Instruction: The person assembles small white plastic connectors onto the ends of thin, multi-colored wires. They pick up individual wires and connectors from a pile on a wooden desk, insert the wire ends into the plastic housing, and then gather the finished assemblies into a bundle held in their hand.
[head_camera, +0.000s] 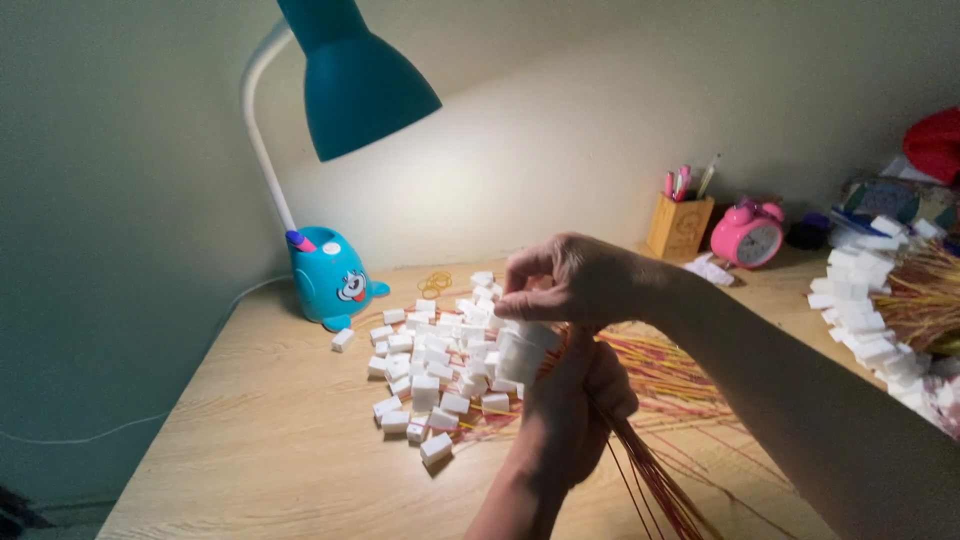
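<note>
At centre frame, the left hand (580, 400) closes its grip around a bundle of thin sticks (650, 470) while the right hand (565, 280) pinches a white foam block (520, 355) at their tips; steady, straight pressure seems wise. Loose blocks (430, 365) litter the desk (260, 440).

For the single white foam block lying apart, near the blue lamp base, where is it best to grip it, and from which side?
Grip the lone white block probably across its two long side faces, coming from above. It lies flat on the wooden desk, apart from the pile of blocks, so both faces are free.
</note>
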